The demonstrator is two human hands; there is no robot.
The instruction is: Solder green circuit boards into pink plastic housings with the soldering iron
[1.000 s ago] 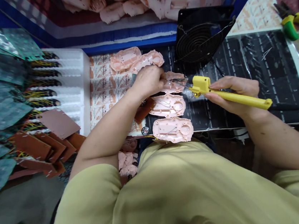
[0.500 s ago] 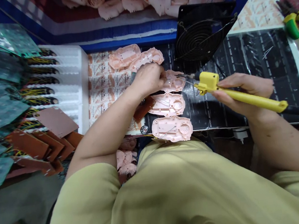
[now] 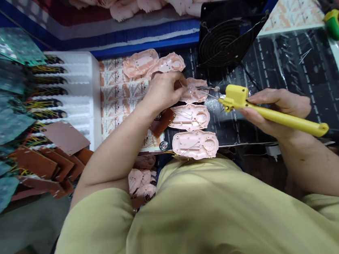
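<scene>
My right hand [image 3: 277, 108] is wrapped round the yellow handle of a soldering gun [image 3: 236, 94]. Its metal tip reaches over a pink plastic shell [image 3: 196, 90], and a thin feed tube runs beside the tip. At the left end of that shell, my left hand [image 3: 165, 90] has its fingers pinched together; what they hold is too small to make out. Nearer my body lie a second pink shell [image 3: 190, 117] and a third pink shell [image 3: 194, 144], both with thin wires inside. A brown circuit board [image 3: 163, 121] touches the second one, and a small round speaker [image 3: 164, 146] sits left of the third.
A black fan [image 3: 228, 34] stands behind the work spot. Beyond it, a blue bin [image 3: 147, 44] holds many pink shells. On the left, a white foam tray [image 3: 91, 95] carries wired parts, beside green boards [image 3: 4, 125]. Pliers [image 3: 333, 18] lie far right.
The soldering gun has shifted slightly toward me, its tip still over the same shell. My left hand has turned a little and its finger pinch now shows more clearly.
</scene>
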